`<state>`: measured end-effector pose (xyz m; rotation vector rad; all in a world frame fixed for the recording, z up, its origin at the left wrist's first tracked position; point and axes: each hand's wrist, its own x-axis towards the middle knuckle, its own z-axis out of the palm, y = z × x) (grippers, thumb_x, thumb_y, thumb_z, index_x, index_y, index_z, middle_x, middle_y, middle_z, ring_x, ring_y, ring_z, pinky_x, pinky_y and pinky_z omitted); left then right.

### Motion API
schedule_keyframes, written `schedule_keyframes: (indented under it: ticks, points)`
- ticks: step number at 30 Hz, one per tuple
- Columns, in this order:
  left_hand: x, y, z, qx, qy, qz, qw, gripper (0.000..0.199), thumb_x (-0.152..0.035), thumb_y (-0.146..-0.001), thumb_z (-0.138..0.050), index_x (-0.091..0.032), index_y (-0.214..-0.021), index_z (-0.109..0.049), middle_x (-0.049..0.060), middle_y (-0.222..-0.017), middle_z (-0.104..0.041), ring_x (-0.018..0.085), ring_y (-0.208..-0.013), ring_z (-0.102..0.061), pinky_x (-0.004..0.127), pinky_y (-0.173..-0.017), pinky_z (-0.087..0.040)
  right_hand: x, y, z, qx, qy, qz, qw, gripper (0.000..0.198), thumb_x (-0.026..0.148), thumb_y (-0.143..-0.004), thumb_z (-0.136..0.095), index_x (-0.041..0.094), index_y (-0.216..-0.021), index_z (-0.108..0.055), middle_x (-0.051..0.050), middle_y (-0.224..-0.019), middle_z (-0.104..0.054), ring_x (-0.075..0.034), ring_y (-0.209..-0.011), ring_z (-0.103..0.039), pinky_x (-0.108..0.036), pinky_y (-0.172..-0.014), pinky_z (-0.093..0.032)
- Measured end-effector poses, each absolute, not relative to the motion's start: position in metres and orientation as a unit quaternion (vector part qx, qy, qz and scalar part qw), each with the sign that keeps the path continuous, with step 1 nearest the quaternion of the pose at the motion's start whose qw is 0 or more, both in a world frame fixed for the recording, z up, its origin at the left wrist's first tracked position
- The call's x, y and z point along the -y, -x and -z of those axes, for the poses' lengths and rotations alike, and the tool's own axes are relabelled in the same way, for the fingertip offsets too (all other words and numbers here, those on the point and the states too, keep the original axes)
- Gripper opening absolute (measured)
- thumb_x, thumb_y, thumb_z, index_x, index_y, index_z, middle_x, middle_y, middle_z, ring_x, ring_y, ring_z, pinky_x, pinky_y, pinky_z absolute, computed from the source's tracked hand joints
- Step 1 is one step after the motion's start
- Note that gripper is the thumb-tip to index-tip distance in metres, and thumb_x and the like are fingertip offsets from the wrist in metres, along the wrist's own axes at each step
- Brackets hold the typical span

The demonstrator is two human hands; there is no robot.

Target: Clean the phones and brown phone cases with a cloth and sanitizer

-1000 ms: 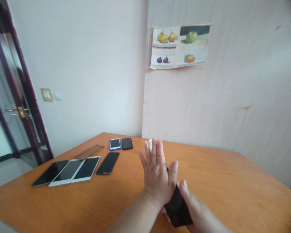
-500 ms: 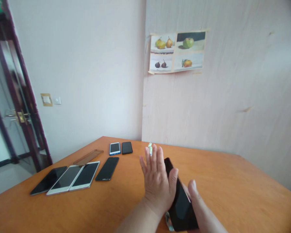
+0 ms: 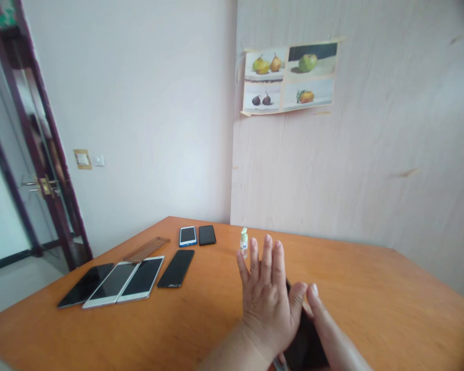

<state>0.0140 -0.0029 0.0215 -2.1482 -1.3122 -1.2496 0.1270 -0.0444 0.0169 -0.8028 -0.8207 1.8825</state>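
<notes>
Upright bottle (image 3: 244, 246) beyond held phone (image 3: 308, 337)

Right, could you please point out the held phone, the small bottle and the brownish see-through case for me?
Held phone (image 3: 306, 341): head view, on the visible lower part of its dark face.
Small bottle (image 3: 244, 247): head view, on its body below the green top.
Brownish see-through case (image 3: 147, 250): head view, on its middle.

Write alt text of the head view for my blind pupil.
A person's open left hand covers part of a black rectangular phone in their right hand, above an orange wooden table. Beyond stands a small green-topped pump bottle; leftward lie six flat black or white devices and a clear brown case.
</notes>
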Motion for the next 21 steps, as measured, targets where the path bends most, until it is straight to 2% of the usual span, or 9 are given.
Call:
schedule_keyframes:
  ticks: [4,7,11,14,18,21]
  points:
    - [-0.017,0.006,-0.033,0.514,0.699,0.475,0.145,0.068,-0.037,-0.097,-0.042,-0.016,-0.156,-0.014,0.012,-0.162,-0.019,0.035,-0.150,0.001,0.065,-0.117,-0.007,0.047,-0.124,-0.003,0.414,0.348,-0.733,0.412,0.085,0.085,-0.080,-0.035,0.014,-0.108,-0.072,-0.015,-0.086,-0.073,-0.024,-0.075,-0.067,-0.033,-0.066,-0.049]
    - [-0.032,0.022,-0.038,0.551,0.650,0.507,0.129,0.065,-0.038,-0.098,-0.041,-0.016,-0.155,-0.017,0.013,-0.162,-0.020,0.034,-0.150,0.001,0.065,-0.117,-0.006,0.052,-0.127,-0.004,0.447,0.369,-0.719,0.383,0.087,0.087,-0.078,-0.036,0.011,-0.096,-0.074,-0.015,-0.082,-0.071,-0.022,-0.075,-0.065,-0.031,-0.066,-0.048]
    - [-0.046,0.038,-0.038,0.592,0.593,0.534,0.109,0.062,-0.041,-0.099,-0.037,-0.014,-0.153,-0.022,0.016,-0.160,-0.022,0.035,-0.150,0.000,0.066,-0.116,-0.009,0.060,-0.127,-0.013,0.436,0.358,-0.727,0.392,0.083,0.085,-0.080,-0.037,0.014,-0.104,-0.073,-0.015,-0.090,-0.072,-0.025,-0.088,-0.065,-0.034,-0.075,-0.049]
    - [-0.047,0.036,-0.035,0.585,0.600,0.531,0.127,0.063,-0.040,-0.099,-0.038,-0.012,-0.153,-0.022,0.018,-0.160,-0.023,0.036,-0.150,-0.001,0.066,-0.115,-0.009,0.063,-0.127,-0.018,0.411,0.335,-0.746,0.402,0.083,0.083,-0.083,-0.034,0.013,-0.108,-0.072,-0.017,-0.096,-0.072,-0.025,-0.090,-0.066,-0.035,-0.077,-0.049]
    - [-0.035,0.016,-0.027,0.537,0.663,0.498,0.153,0.065,-0.039,-0.098,-0.041,-0.014,-0.154,-0.019,0.016,-0.160,-0.024,0.035,-0.150,-0.002,0.066,-0.116,-0.009,0.059,-0.131,-0.025,0.376,0.308,-0.748,0.452,0.081,0.082,-0.083,-0.035,0.013,-0.109,-0.070,-0.016,-0.093,-0.072,-0.023,-0.079,-0.066,-0.037,-0.076,-0.050]
    - [-0.022,0.001,-0.024,0.505,0.716,0.455,0.160,0.071,-0.046,-0.097,-0.044,-0.013,-0.155,-0.018,0.015,-0.160,-0.023,0.035,-0.150,-0.002,0.066,-0.117,-0.009,0.056,-0.136,-0.029,0.344,0.301,-0.740,0.492,0.072,0.077,-0.086,-0.038,0.017,-0.111,-0.069,-0.012,-0.088,-0.072,-0.021,-0.072,-0.065,-0.034,-0.069,-0.050]
